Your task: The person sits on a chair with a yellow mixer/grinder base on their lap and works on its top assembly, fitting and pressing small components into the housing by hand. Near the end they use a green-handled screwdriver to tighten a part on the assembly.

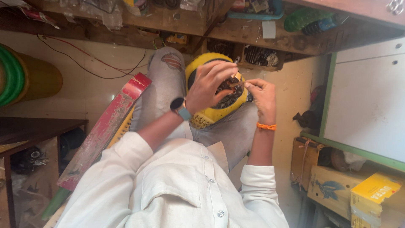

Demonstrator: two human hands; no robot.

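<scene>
the yellow fan motor (219, 110) is rested on the knees at centre frame. the left hand (209, 84) is curled over its dark hub; the right hand (260, 93) pinches a small part. a steady grip is best kept.

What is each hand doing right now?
Left hand: curled over the yellow round device, fingers on its dark centre.
Right hand: pinching something small, cannot tell what.

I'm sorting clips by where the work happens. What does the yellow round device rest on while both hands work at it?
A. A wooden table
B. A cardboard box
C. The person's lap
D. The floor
C: the yellow round device sits on the jeans-clad knees, with the left hand and right hand at its dark centre.
</scene>
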